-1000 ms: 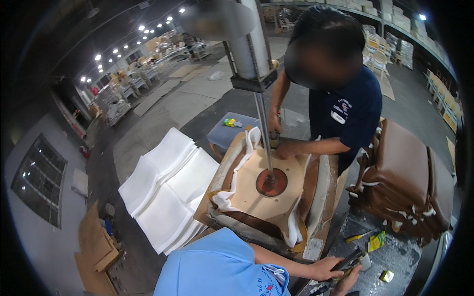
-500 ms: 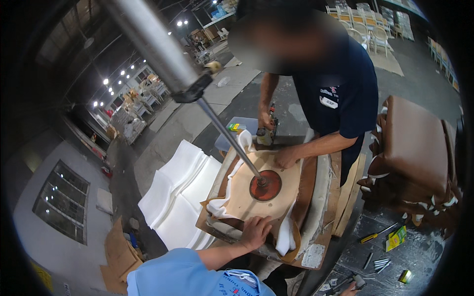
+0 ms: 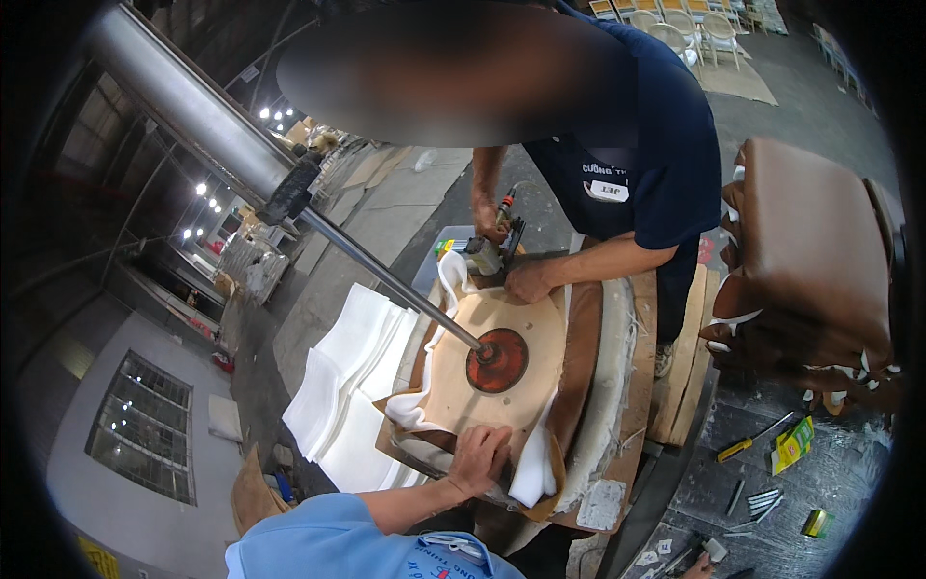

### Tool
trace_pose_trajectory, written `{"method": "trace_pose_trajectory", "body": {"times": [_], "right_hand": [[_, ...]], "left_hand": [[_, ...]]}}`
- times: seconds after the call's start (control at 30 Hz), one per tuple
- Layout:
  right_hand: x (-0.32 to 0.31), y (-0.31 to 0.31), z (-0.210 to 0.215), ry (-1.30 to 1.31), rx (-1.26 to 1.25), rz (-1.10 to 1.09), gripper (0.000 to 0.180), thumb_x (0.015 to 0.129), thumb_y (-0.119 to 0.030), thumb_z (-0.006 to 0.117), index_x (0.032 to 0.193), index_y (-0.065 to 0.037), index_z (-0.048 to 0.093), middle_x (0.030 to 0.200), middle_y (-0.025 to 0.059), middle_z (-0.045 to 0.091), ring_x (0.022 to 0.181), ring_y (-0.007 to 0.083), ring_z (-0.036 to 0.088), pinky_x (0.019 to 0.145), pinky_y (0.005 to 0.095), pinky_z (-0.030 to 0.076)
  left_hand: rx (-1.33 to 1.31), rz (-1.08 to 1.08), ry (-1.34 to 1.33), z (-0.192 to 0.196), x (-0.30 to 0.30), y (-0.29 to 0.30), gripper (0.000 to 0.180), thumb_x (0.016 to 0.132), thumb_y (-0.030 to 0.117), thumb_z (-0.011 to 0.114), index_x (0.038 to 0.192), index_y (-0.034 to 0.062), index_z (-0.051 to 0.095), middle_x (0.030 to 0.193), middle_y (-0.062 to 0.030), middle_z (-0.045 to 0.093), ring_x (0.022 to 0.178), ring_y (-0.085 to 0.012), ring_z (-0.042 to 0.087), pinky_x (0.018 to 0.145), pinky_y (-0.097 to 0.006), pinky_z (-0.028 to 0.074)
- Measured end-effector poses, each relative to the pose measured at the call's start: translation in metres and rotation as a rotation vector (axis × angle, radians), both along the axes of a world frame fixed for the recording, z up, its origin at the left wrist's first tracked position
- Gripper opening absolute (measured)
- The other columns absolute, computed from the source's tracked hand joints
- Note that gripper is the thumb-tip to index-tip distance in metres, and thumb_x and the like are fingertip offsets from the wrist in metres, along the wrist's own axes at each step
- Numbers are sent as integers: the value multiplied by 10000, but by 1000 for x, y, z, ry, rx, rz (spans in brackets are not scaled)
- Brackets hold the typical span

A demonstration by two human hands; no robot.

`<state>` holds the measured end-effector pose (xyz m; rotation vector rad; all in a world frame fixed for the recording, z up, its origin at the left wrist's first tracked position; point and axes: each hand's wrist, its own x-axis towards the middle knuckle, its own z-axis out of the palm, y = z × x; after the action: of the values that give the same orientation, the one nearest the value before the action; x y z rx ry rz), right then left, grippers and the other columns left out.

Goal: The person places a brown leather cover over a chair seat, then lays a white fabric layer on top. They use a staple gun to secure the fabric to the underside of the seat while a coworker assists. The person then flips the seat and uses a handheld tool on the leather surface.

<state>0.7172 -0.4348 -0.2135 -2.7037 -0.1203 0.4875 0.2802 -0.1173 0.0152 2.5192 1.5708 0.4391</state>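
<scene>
My left hand (image 3: 479, 458) lies with fingers stretched over the near edge of a pale plywood seat panel (image 3: 502, 410). Brown covering material (image 3: 585, 372) and white padding (image 3: 536, 467) stand up around the panel. A round red pressing plate (image 3: 497, 360), on the end of a metal rod, bears down on its middle. At the lower right edge, my right hand (image 3: 700, 567) is partly cut off, its fingers round a dark tool with a grey head (image 3: 714, 550). Across from me, a co-worker's hand (image 3: 529, 281) presses the panel's far edge; the other grips a staple gun (image 3: 483, 255).
A large metal cylinder (image 3: 193, 106) slants in from the upper left. White padding sheets (image 3: 352, 381) are stacked left of the work. On the dark table at right lie a screwdriver (image 3: 752, 439), a yellow-green packet (image 3: 792, 444) and staple strips (image 3: 765, 503). Brown-covered seats (image 3: 815, 246) stand behind.
The co-worker has leaned in lower, bringing the staple gun closer to the panel's far edge. My left hand stays on the near edge. The whole view has shifted slightly.
</scene>
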Motion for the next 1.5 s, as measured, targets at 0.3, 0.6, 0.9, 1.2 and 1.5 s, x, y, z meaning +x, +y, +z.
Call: {"method": "trace_pose_trajectory", "body": {"times": [0.3,0.6,0.9,1.2,1.5], "right_hand": [[10,-11,34,10,-145,98,652,1045,-563,646,1247,47,757,1165,312,779,1096,478,753,946,545,588],[-52,25,67,-190,-214,152,564,1051,-497,666,1134,49,781,1091,271,796,993,420,770,852,494,604],[-174,72,111,-252,175,92,521,1052,-457,683,1136,48,781,1097,268,795,1016,411,766,867,472,604],[-256,55,134,-276,631,-31,477,1054,-417,701,1138,46,782,1103,266,794,1039,401,763,883,451,605],[-209,200,198,-587,1007,189,439,1134,-321,662,1401,27,661,1182,134,720,1117,276,707,983,402,567]], "left_hand": [[0,19,-30,-2,3,0,369,1041,264,701,1386,135,682,1188,-117,648,1121,-348,614,993,-503,454],[38,-8,-237,-1,-18,-1,156,994,182,708,1135,115,714,1046,-110,667,1045,-370,658,916,-534,496],[-136,-136,-779,10,-46,-11,64,1019,66,652,1048,32,607,979,-178,628,916,-425,660,836,-519,533],[128,223,-763,45,-228,42,117,1068,126,608,1025,17,604,948,-204,606,915,-422,628,809,-511,501],[21,389,-679,25,-262,77,456,1074,328,664,1407,16,666,1328,-284,653,1251,-490,635,1077,-565,516]]}}
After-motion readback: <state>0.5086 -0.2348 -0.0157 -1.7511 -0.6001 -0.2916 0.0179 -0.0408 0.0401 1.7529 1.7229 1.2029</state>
